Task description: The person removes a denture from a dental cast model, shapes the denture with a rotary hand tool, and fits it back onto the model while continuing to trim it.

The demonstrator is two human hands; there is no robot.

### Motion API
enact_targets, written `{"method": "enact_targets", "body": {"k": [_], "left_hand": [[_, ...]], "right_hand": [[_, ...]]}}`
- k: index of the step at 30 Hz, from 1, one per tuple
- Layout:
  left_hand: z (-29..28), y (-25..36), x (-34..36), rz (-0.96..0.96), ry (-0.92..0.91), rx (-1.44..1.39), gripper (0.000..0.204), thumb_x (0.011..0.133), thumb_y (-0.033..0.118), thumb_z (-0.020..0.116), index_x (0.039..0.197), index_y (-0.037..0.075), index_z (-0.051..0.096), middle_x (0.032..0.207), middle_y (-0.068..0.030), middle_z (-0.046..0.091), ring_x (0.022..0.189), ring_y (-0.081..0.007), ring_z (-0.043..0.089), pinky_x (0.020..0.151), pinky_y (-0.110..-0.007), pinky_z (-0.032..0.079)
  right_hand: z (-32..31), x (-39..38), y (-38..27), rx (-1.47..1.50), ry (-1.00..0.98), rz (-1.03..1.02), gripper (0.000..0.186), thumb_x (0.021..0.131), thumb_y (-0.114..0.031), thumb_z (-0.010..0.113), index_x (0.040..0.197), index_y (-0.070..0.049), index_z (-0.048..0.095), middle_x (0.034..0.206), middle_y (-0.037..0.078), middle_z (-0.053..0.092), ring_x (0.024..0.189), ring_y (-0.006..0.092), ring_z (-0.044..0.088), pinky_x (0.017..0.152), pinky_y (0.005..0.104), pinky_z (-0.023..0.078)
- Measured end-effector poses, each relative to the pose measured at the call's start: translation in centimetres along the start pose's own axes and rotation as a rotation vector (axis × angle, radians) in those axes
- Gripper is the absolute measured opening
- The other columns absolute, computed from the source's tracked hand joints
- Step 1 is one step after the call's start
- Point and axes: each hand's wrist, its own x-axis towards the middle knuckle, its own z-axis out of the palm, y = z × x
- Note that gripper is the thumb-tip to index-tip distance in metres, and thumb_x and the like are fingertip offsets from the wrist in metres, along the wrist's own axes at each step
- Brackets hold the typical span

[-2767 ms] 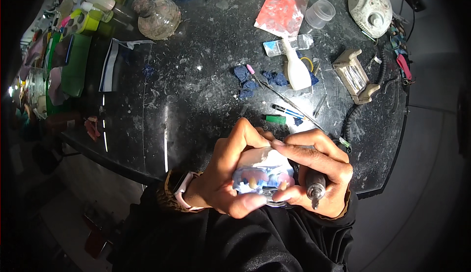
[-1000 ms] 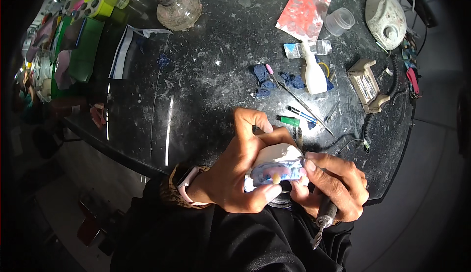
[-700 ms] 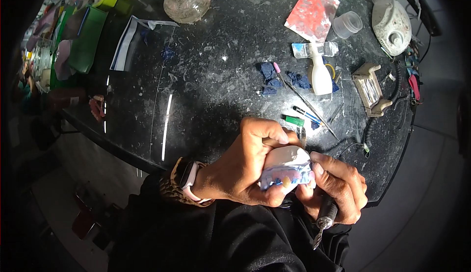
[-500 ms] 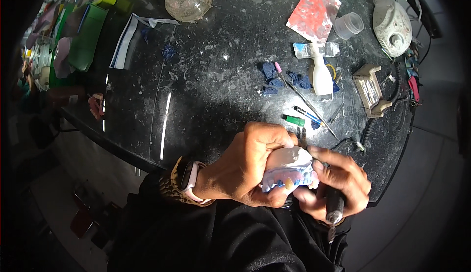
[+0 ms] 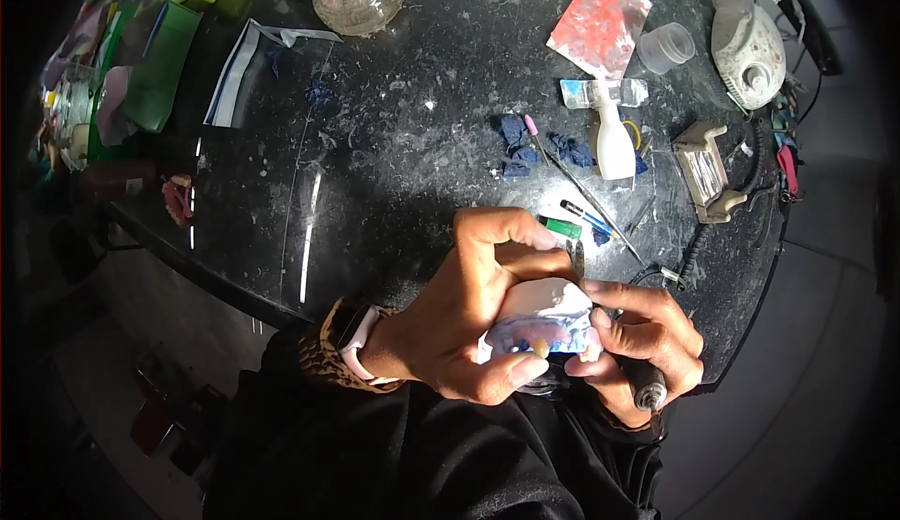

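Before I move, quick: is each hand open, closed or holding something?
Left hand: closed around the white-and-blue dental cast.
Right hand: closed on the dark rotary handpiece, fingers at the cast's right edge.

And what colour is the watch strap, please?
The strap is pale pink, seen best in the head view.

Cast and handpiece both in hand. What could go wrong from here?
1. The right hand holds the handpiece while also reaching the dental cast; that split grip could let the tool slip.
2. The handpiece's end points toward the dark clothing, so it might snag if spinning.
3. The left hand has its thumb close to the yellowish tooth and could nudge it.
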Motion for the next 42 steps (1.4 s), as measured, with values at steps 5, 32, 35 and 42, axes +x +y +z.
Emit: {"method": "enact_targets", "body": {"k": [5, 32, 35, 42], "left_hand": [[0.0, 0.5, 0.3, -0.150, -0.020, -0.159, 0.072, 0.074, 0.015, 0.056, 0.125, 0.003, 0.006, 0.102, -0.0224, 0.046, 0.088, -0.0195, 0.051, 0.074, -0.034, 0.043], [0.0, 1.9, 0.7, -0.467, -0.074, -0.166, 0.072, 0.062, 0.035, 0.060, 0.111, -0.001, 0.021, 0.090, -0.0147, 0.050, 0.077, -0.0145, 0.052, 0.065, -0.027, 0.040], [0.1, 1.6, 0.5, -0.379, -0.026, -0.297, 0.060, 0.066, 0.016, 0.051, 0.114, -0.001, 0.019, 0.092, -0.0160, 0.051, 0.081, -0.0163, 0.055, 0.068, -0.027, 0.043], [0.1, 1.4, 0.4, -0.393, 0.129, -0.364, 0.057, 0.069, 0.020, 0.052, 0.109, -0.003, 0.019, 0.083, -0.0123, 0.053, 0.074, -0.0123, 0.055, 0.063, -0.023, 0.043]], "right_hand": [[0.0, -0.2, 0.3, 0.034, 0.024, 0.009, 0.030, 0.061, -0.013, 0.080, 0.083, -0.001, 0.064, 0.093, 0.015, 0.065, 0.072, 0.0223, 0.068, 0.054, 0.0268, 0.056], [-0.3, 0.4, 0.4, 0.265, -0.171, 0.148, 0.050, 0.064, -0.014, 0.080, 0.107, 0.003, 0.063, 0.100, 0.014, 0.061, 0.085, 0.0223, 0.064, 0.069, 0.0286, 0.053], [0.4, 0.3, 0.6, 0.188, -0.109, 0.126, 0.052, 0.064, -0.016, 0.081, 0.108, 0.004, 0.062, 0.100, 0.013, 0.061, 0.081, 0.0207, 0.065, 0.064, 0.0269, 0.053], [0.4, -0.2, 1.2, 0.236, -0.102, 0.145, 0.047, 0.064, -0.013, 0.080, 0.106, 0.002, 0.063, 0.106, 0.019, 0.063, 0.081, 0.0245, 0.068, 0.063, 0.0269, 0.056]]}}
